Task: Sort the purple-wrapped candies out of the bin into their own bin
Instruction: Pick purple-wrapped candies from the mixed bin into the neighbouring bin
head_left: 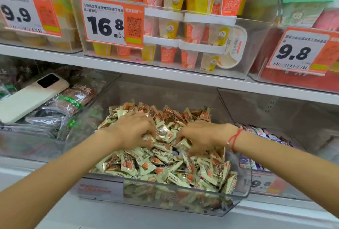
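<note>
- Head view: your left hand [134,131] and right hand [200,138] are both dug into the clear middle bin [183,203], fingers curled down among the cream-and-orange candies [146,166]. Whether either hand actually pinches a piece, you cannot tell.
- The purple-wrapped candies [264,134] you can see lie in the right bin [275,104], just beside your right wrist. A dark purple glimpse shows in the heap below your right hand, mostly buried.
- Expect each candy to be light, with crinkly, slippery foil over a small firm core. The pile will likely shift and slide as you rake it.
- Take a purple one by its crimped end flap or across its flat body with thumb and forefinger; scooping would probably drag neighbours along.
- A phone [31,98] rests on packets in the left bin.
</note>
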